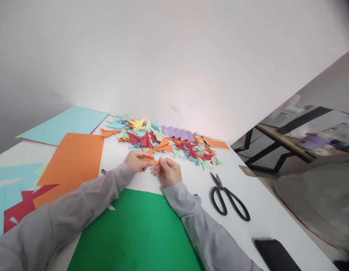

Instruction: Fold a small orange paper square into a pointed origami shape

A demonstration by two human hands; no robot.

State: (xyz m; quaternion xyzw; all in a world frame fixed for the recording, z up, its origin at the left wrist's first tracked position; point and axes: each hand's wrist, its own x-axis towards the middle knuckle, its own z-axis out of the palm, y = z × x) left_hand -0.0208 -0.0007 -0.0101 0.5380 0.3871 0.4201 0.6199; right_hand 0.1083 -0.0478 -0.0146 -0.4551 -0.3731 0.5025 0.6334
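Between my two hands is a small folded piece of orange paper [148, 159], held just above the white table. My left hand [138, 162] pinches its left part between thumb and fingers. At its right end the thumb and fingertips of my right hand [169, 171] are closed on it. Part of the paper is hidden by the fingers. Right behind my hands lies a heap of folded paper shapes, with a red one [146, 140], an orange one [163, 145] and a yellow one [137, 124] among them. A green sheet [137, 233] lies below my forearms.
Black-handled scissors [219, 186] lie to the right, blades partly apart. A black flat object [276, 256] rests near the front right edge. Orange sheets [75, 158], blue sheets [67, 126] and red scraps [30, 203] cover the left side. A white wall stands behind the table.
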